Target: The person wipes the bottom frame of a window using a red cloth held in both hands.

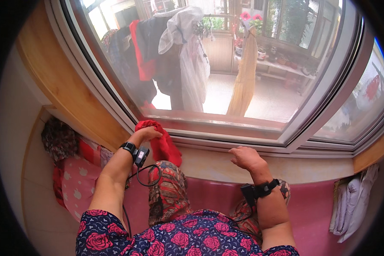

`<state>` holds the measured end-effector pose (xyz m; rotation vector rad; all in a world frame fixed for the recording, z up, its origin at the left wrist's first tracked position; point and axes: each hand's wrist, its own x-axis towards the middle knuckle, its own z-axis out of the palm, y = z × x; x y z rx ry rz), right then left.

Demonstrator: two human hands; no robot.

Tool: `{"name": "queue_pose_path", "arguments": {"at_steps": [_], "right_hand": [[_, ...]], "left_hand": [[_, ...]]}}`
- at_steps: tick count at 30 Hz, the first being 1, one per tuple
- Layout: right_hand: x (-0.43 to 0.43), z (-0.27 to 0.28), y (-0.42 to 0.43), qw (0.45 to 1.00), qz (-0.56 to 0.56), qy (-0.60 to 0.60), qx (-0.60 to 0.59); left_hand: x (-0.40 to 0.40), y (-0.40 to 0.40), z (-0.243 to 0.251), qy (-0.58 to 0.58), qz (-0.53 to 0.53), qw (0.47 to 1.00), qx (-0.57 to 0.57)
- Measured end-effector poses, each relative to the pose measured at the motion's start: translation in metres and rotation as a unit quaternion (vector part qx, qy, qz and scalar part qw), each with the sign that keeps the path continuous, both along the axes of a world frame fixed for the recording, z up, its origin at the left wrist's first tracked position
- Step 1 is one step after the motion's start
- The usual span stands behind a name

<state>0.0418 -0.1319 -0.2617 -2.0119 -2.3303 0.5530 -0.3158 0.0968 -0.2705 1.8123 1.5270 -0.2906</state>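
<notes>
My left hand (151,132) holds a bunched red cloth (167,148) against the lower left corner of the window frame. Part of the cloth hangs over the stone windowsill (204,164) beside my knee. My right hand (244,157) is at the lower rail of the window frame (217,148), over the sill, with its fingers partly bent and nothing seen in them. Whether its fingertips touch the rail cannot be told. Behind the closed pane, clothes and a tied yellow curtain (245,76) hang in a bright room.
Folded white bedding (352,201) lies at the right below the sill. A pink cushion with pale apple shapes (78,185) and bundled fabrics (59,140) are at the left. A wooden window surround (64,80) rises on the left. Cables hang from devices on both my wrists.
</notes>
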Motion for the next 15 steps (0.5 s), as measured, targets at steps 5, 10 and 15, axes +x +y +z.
{"name": "queue_pose_path", "arguments": {"at_steps": [5, 10, 15], "right_hand": [[0.005, -0.009, -0.001, 1.0, 0.006, -0.018, -0.012], [0.005, -0.011, 0.001, 1.0, -0.002, 0.006, -0.013], [0.006, -0.007, 0.003, 1.0, -0.008, 0.005, -0.027]], "left_hand": [[0.044, -0.01, 0.028, 0.065, -0.02, 0.995, -0.077], [0.034, 0.004, 0.013, 0.086, -0.128, 0.986, -0.062], [0.027, -0.013, 0.007, -0.112, 0.013, 0.992, 0.056]]}}
